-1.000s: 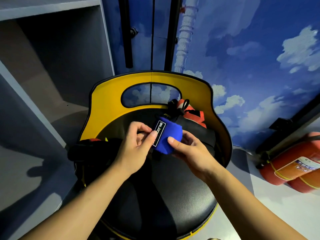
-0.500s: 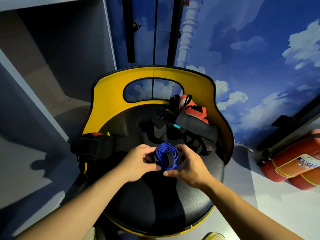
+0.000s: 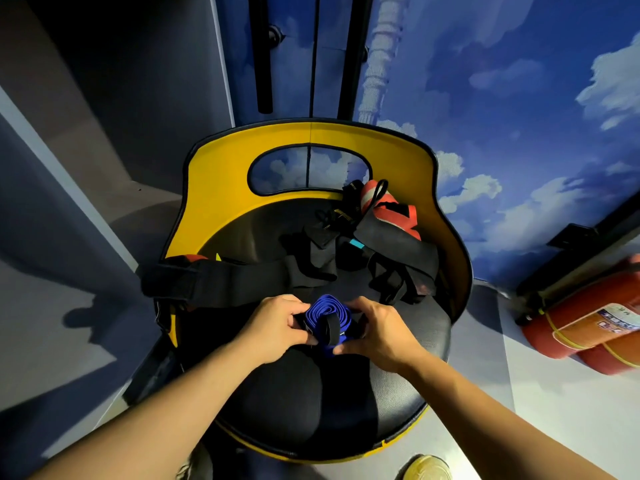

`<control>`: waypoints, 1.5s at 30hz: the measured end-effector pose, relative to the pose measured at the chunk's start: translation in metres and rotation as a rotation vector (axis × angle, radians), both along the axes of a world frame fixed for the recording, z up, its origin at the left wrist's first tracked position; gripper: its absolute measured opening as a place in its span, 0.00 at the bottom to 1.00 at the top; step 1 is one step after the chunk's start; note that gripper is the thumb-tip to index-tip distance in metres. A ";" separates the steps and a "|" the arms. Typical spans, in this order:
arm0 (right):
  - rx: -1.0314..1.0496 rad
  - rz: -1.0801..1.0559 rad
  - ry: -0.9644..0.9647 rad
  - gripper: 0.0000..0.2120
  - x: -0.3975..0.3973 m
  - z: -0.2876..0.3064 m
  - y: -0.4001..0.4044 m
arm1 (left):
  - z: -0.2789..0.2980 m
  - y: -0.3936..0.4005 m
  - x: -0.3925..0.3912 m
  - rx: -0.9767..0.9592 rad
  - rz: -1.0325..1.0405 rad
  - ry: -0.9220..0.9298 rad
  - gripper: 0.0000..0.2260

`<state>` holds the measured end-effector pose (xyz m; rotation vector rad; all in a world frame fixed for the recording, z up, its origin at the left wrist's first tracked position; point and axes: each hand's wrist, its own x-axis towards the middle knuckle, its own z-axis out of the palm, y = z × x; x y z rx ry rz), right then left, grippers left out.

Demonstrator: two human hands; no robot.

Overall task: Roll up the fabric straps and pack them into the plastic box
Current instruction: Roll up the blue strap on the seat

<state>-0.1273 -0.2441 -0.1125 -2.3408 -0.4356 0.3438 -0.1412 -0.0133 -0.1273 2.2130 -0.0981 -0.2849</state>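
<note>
A rolled blue fabric strap [image 3: 327, 311] with a black band across it sits between my hands over the black seat of a yellow-backed chair [image 3: 221, 188]. My left hand [image 3: 277, 325] grips the roll from the left, fingers curled round it. My right hand [image 3: 375, 329] pinches it from the right, thumb under its lower edge. Behind the roll lie a wide black strap [image 3: 221, 284], a heap of black straps [image 3: 391, 258] and a red-orange strap [image 3: 391, 209]. No plastic box is in view.
Grey shelving [image 3: 86, 150] stands to the left of the chair. A blue cloud-painted wall [image 3: 502, 116] rises behind it. Two red fire extinguishers [image 3: 588, 323] lie on the floor at the right. A shoe tip [image 3: 426, 467] shows at the bottom edge.
The blue roll came down from in front of the chair back to just above the seat and turned so its spiral end faces up. Both hands kept hold of it.
</note>
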 end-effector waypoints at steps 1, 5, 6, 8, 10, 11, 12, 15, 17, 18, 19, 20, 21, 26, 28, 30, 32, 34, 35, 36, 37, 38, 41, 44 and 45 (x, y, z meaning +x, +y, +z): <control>-0.003 -0.004 0.005 0.36 0.001 -0.001 0.000 | -0.002 0.000 0.001 0.002 0.002 -0.004 0.23; 0.001 -0.008 0.026 0.36 0.002 -0.004 0.001 | -0.003 0.001 0.002 0.030 0.001 -0.009 0.27; -0.003 0.000 0.031 0.37 0.002 -0.003 0.001 | -0.002 0.001 0.003 0.031 -0.001 -0.002 0.28; 0.008 0.011 0.043 0.37 0.003 -0.004 -0.001 | 0.000 0.002 0.003 0.021 -0.002 0.023 0.29; 0.026 0.005 0.053 0.37 0.003 -0.001 -0.001 | 0.006 0.003 0.002 -0.006 -0.001 0.055 0.30; 0.041 0.002 0.059 0.37 0.004 0.002 -0.002 | 0.010 0.004 0.002 -0.029 0.002 0.060 0.30; 0.078 -0.008 0.072 0.37 0.006 0.005 -0.003 | 0.017 0.005 0.003 -0.060 0.010 0.056 0.30; 0.245 -0.073 0.095 0.36 0.015 0.023 0.000 | 0.043 0.006 0.006 -0.160 0.077 0.002 0.28; 0.337 -0.105 0.081 0.36 0.023 0.036 0.005 | 0.062 0.007 0.008 -0.233 0.139 -0.047 0.28; 0.368 -0.108 0.064 0.35 0.025 0.043 0.010 | 0.070 0.008 0.009 -0.263 0.175 -0.074 0.27; 0.385 -0.117 0.034 0.34 0.028 0.049 0.016 | 0.077 0.010 0.010 -0.279 0.212 -0.102 0.27; 0.397 -0.129 0.014 0.33 0.032 0.052 0.023 | 0.082 0.014 0.013 -0.279 0.249 -0.131 0.27; 0.429 -0.122 0.022 0.32 0.034 0.057 0.032 | 0.087 0.019 0.016 -0.271 0.282 -0.148 0.27; 0.369 -0.094 -0.017 0.33 0.068 0.063 0.092 | 0.099 0.071 0.045 -0.104 0.302 -0.132 0.25; 0.273 -0.049 -0.054 0.34 0.087 0.063 0.116 | 0.100 0.094 0.058 -0.024 0.311 -0.098 0.24; 0.215 -0.014 -0.098 0.34 0.105 0.061 0.141 | 0.099 0.114 0.072 0.024 0.324 -0.062 0.24; 0.169 0.014 -0.113 0.33 0.121 0.056 0.165 | 0.094 0.133 0.087 0.059 0.339 -0.033 0.24; 0.118 0.037 -0.106 0.33 0.136 0.049 0.185 | 0.087 0.149 0.102 0.126 0.358 -0.021 0.23; 0.093 0.047 -0.099 0.33 0.143 0.045 0.193 | 0.083 0.154 0.108 0.186 0.368 -0.030 0.21; 0.080 0.059 -0.092 0.34 0.148 0.041 0.200 | 0.079 0.159 0.113 0.265 0.375 -0.045 0.18; 0.072 0.069 -0.084 0.34 0.152 0.037 0.205 | 0.075 0.162 0.116 0.342 0.376 -0.058 0.15; 0.066 0.075 -0.079 0.34 0.154 0.031 0.210 | 0.072 0.163 0.117 0.401 0.374 -0.062 0.13; 0.048 0.094 -0.068 0.35 0.157 0.014 0.216 | 0.063 0.164 0.117 0.575 0.341 -0.040 0.11; 0.060 0.109 -0.084 0.33 0.157 0.005 0.218 | 0.058 0.168 0.115 0.770 0.309 -0.072 0.15; 0.065 0.106 -0.097 0.33 0.156 0.004 0.219 | 0.058 0.169 0.115 0.801 0.306 -0.080 0.17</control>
